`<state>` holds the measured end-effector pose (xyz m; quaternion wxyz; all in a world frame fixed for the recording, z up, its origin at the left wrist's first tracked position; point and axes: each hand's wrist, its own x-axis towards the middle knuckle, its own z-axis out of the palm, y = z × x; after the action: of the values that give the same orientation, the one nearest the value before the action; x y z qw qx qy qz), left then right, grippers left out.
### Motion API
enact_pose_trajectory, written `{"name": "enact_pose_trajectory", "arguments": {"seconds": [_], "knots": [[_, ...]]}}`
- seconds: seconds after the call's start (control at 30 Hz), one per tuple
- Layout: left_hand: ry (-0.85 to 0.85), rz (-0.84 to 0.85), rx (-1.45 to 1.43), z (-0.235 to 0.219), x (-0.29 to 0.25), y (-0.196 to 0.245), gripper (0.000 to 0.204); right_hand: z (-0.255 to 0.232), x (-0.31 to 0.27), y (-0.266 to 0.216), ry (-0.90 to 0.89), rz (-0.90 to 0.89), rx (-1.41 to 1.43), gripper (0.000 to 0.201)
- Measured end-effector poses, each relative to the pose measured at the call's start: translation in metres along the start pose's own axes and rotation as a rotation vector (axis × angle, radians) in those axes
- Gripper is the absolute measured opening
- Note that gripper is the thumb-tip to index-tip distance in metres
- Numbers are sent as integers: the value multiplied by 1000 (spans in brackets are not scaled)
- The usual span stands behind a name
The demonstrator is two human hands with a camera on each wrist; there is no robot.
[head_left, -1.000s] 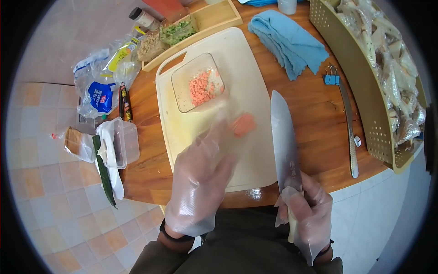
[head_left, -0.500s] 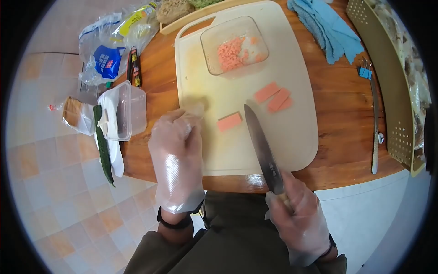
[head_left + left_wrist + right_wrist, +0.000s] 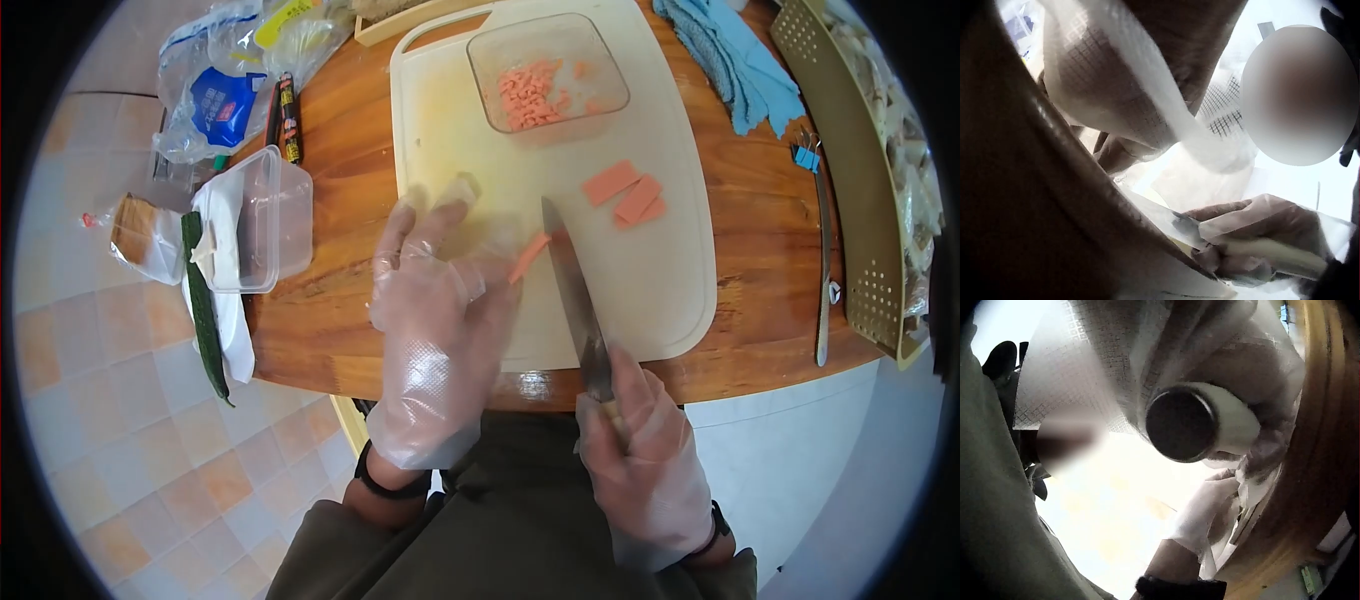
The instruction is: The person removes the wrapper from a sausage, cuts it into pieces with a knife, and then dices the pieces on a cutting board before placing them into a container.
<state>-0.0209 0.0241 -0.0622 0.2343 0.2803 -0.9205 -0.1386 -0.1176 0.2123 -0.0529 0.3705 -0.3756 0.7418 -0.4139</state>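
Observation:
My gloved right hand grips a kitchen knife by its handle, the blade pointing away from me over the white cutting board. In the right wrist view the pale handle with its dark butt pokes out of the glove. My gloved left hand is low over the board with its fingers spread. A narrow pink ham-like strip shows between its thumb side and the blade, partly covered by the glove. Several flat pink slices lie right of the knife tip.
A glass container with diced pink bits stands at the board's far end. Left are a clear plastic box, a cucumber and plastic packaging. Right are a blue towel, a long metal tool and a perforated basket.
My left hand has moved right to the pink piece, its fingers now spread. The knife stays in my right hand, which first drew it left over the board. The head view has shifted.

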Motion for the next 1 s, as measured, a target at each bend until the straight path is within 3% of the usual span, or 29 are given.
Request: {"name": "enact_pose_trajectory", "arguments": {"seconds": [0.13, 0.2, 0.27, 0.33, 0.47, 0.57, 0.63, 0.67, 0.73, 0.83, 1.0], "knots": [[-68, -102, -26, -2, -8, -1, 18, 1, 5, -8, 3, 26, -51, 56], [-71, -97, -41, -3, -7, -1, 19, 2, 6, -12, -37, 71, -48, 56], [-74, -95, -55, -2, -7, -1, 20, 5, 6, -13, -28, 21, -81, 57], [43, -35, -129, 0, -6, -3, 21, 8, 8, -13, -13, 3, -103, 57], [26, -21, -120, 3, -10, -7, 24, 7, 10, -11, -10, -53, -129, 57], [166, -129, -35, 4, -12, -10, 33, 7, 13, -16, -2, -3, -118, 56], [206, -248, -177, 0, -9, -15, 41, 8, 14, -15, 20, -20, -128, 55], [200, -251, -178, -4, -9, -18, 41, 8, 13, -14, 39, -37, -137, 54], [-18, -165, -207, -13, -9, -24, 53, 7, 14, -12, 13, -49, -94, 56], [-59, -58, -13, -12, 3, -18, 53, 6, 17, -11, -8, -74, -33, 57], [-109, -78, 17, -7, 6, -13, 58, 6, 17, -6, -21, -44, 47, 55]]}}
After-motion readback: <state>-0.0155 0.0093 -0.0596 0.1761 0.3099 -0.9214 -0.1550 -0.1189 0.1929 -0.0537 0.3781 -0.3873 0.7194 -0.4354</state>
